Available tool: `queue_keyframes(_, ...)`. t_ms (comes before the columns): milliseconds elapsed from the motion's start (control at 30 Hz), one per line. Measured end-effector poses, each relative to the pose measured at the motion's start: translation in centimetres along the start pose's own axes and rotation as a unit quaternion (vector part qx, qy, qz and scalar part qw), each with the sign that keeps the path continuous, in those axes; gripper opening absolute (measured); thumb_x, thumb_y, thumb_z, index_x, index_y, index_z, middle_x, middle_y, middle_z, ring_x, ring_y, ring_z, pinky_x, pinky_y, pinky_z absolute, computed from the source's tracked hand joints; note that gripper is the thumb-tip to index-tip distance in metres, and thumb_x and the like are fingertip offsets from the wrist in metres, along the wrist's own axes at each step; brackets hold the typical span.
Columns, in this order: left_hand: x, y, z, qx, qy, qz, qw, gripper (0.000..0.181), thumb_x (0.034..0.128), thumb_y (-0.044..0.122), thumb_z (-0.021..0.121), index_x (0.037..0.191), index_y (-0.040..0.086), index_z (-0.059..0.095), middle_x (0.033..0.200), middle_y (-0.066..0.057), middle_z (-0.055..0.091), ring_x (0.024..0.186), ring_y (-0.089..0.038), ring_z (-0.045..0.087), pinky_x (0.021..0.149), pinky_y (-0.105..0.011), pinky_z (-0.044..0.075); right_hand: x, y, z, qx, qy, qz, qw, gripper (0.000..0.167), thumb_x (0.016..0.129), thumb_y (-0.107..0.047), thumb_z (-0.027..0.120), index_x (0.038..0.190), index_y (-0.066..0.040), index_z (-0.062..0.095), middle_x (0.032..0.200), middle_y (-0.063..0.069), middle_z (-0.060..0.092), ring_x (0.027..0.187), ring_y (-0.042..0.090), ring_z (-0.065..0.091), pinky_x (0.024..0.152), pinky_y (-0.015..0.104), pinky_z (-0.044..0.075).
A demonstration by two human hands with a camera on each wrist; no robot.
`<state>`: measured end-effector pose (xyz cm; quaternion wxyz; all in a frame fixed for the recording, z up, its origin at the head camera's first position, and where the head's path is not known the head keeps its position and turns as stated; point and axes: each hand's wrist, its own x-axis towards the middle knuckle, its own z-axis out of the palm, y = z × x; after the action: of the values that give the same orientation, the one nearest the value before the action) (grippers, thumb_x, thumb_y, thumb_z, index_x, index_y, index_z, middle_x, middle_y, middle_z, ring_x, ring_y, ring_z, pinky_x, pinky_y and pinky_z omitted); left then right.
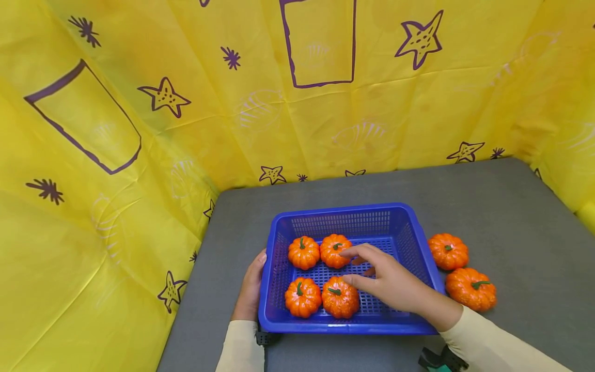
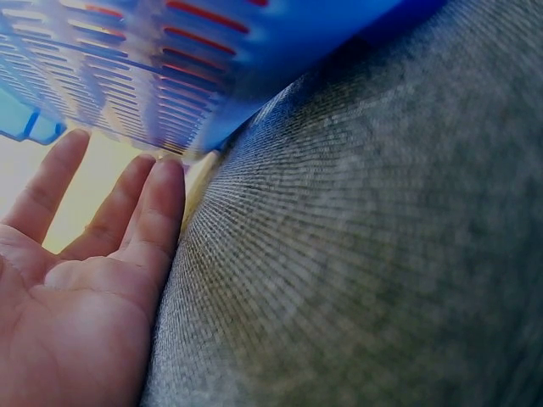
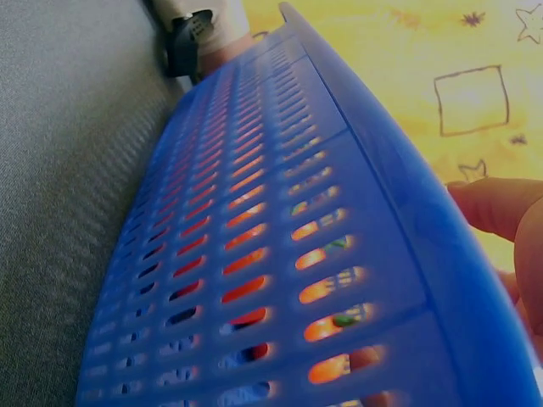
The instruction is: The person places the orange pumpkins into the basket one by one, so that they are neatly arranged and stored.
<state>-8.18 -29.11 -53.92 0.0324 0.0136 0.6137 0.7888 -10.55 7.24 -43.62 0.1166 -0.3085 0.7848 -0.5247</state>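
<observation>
A blue plastic basket [image 1: 339, 328] with slotted walls holds several small orange pumpkins in its left half. My left hand [image 1: 251, 287] rests against the basket's left side; in the left wrist view its fingers [image 2: 161, 199] extend toward the slotted wall. Over the inside of the basket reaches my right hand [image 1: 388, 279], fingers parted and nothing held between them. Its fingertips are near the back pumpkin [image 1: 333, 251], and its thumb is by the front pumpkin [image 1: 341, 299]; whether they touch, I cannot tell. Further left sit two more pumpkins, one back [image 1: 303, 253] and one front [image 1: 302, 298].
Two larger orange pumpkins, one behind [image 1: 448, 251] and one in front [image 1: 471, 290], lie on the grey table [image 1: 511, 206] right of the basket. Yellow cloth [image 1: 209, 129] with purple drawings hangs round the table's back and sides.
</observation>
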Motion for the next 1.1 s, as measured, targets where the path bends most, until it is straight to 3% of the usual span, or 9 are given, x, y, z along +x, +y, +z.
queue_keyframes(367, -0.1, 0.0, 0.0, -0.005, 0.003, 0.003, 1.0, 0.061, 0.1158, 0.047, 0.044, 0.161, 0.006, 0.048, 0.137, -0.019, 0.066, 0.11, -0.027, 0.07, 0.093, -0.043, 0.061, -0.6, -0.2, -1.1, -0.01, 0.006, 0.013, 0.9999, 0.04, 0.107, -0.029, 0.074, 0.143, -0.014, 0.065, 0.144, 0.007, 0.063, 0.125, 0.027, 0.061, 0.097, 0.052, 0.056)
queue_keyframes(667, 0.0, 0.0, 0.0, -0.01, 0.009, -0.01, 0.9999, 0.06, 0.1147, 0.048, 0.047, 0.16, 0.01, 0.05, 0.139, -0.02, 0.065, 0.112, -0.029, 0.07, 0.095, -0.045, 0.06, -1.2, -0.7, -3.2, -0.024, 0.05, 0.005, 0.9985, 0.038, 0.106, -0.022, 0.076, 0.142, -0.014, 0.066, 0.14, 0.003, 0.064, 0.123, 0.027, 0.062, 0.095, 0.05, 0.057)
queue_keyframes(1100, 0.0, -0.1, 0.0, -0.011, 0.022, -0.015, 0.9996, 0.059, 0.1141, 0.049, 0.048, 0.159, 0.012, 0.052, 0.14, -0.021, 0.064, 0.112, -0.029, 0.07, 0.096, -0.046, 0.06, -2.4, -0.2, -6.8, -0.04, 0.111, 0.009, 0.993, 0.043, 0.106, -0.011, 0.073, 0.147, -0.009, 0.062, 0.142, 0.012, 0.064, 0.125, 0.036, 0.062, 0.093, 0.029, 0.053)
